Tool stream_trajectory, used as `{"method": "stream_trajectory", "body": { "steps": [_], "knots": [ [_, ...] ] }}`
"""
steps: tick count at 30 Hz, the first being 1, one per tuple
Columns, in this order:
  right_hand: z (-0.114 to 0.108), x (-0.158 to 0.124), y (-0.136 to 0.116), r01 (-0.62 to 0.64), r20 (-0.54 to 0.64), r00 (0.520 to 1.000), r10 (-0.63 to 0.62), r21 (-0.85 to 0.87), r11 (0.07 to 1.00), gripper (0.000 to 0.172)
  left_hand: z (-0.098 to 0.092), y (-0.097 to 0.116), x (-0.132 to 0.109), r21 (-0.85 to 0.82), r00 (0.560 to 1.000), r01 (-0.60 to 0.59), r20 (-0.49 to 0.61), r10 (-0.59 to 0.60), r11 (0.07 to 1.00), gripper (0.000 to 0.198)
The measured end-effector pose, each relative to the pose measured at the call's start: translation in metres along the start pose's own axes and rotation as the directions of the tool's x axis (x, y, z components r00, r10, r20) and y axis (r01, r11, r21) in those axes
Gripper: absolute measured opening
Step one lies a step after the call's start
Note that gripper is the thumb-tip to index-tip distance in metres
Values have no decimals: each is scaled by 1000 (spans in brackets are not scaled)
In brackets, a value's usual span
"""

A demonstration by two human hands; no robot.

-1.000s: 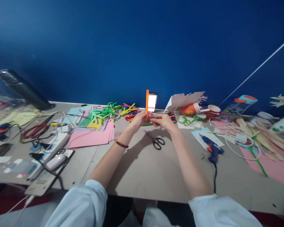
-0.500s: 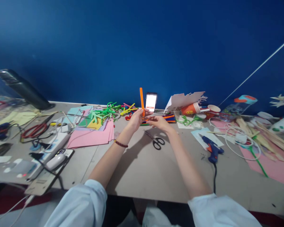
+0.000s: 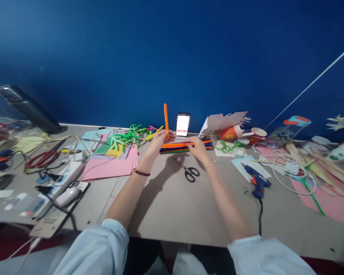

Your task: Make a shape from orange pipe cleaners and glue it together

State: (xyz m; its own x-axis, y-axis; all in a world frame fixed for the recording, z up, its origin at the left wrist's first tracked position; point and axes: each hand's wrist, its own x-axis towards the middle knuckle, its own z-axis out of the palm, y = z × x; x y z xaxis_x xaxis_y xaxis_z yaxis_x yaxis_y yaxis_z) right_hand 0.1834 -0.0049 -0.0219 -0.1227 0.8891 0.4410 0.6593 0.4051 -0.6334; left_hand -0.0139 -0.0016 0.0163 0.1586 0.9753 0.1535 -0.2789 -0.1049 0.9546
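My left hand (image 3: pixel 158 142) is closed on an orange pipe cleaner (image 3: pixel 166 119) that stands almost upright above it. My right hand (image 3: pixel 198 147) reaches down onto a bundle of coloured pipe cleaners (image 3: pixel 180 146) lying flat on the table, its fingers curled over the bundle's orange strands. Black-handled scissors (image 3: pixel 188 171) lie just in front of my right wrist. A white phone (image 3: pixel 182 125) stands propped behind the bundle.
Pink paper sheets (image 3: pixel 109 166) and green twisted pipe cleaners (image 3: pixel 126 137) lie left. A blue glue gun (image 3: pixel 256 180) with its cord lies right, near orange paper cups (image 3: pixel 232 132), white cable loops (image 3: pixel 286 168) and wooden sticks (image 3: pixel 318 164). A power strip (image 3: pixel 65 175) sits far left.
My left hand has carried the upright orange pipe cleaner a little to the left. My right hand let go of it and dropped down onto the bundle on the table.
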Motion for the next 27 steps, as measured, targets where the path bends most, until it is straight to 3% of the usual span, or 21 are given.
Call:
{"method": "stream_trajectory", "body": {
  "steps": [4, 7, 10, 14, 17, 21, 24, 27],
  "knots": [
    [6, -3, 23, 58, 84, 996, -43, -181, 982, 35, -12, -1, 2, 163, 998, 26, -59, -17, 986, 26],
    [11, -6, 28, 82, 128, 991, -47, -276, 958, 32, -17, -10, 5, 333, 999, 12, -53, 6, 943, 24],
    [13, -7, 24, 69, 121, 992, -24, -384, 921, 26, -20, -23, 8, 586, 998, -29, -22, 52, 810, 21],
    [11, -8, 17, 101, 129, 991, -42, -496, 862, 23, -20, -34, 10, 800, 993, -112, 119, 27, 589, 23],
    [11, -8, 13, 129, 151, 987, -53, -555, 822, 21, -17, -37, 9, 833, 987, -151, 154, 39, 532, 26],
    [13, -8, 10, 121, 176, 984, -20, -583, 803, 17, -10, -36, 3, 793, 964, -248, 259, 62, 556, 26],
    [13, -9, 8, 89, 175, 984, 14, -567, 819, 15, -4, -32, -2, 765, 906, -374, 421, 32, 525, 25],
    [11, -9, 5, 71, 175, 984, 32, -553, 830, 16, 2, -27, -7, 760, 828, -498, 560, -31, 417, 24]
  ]
}}
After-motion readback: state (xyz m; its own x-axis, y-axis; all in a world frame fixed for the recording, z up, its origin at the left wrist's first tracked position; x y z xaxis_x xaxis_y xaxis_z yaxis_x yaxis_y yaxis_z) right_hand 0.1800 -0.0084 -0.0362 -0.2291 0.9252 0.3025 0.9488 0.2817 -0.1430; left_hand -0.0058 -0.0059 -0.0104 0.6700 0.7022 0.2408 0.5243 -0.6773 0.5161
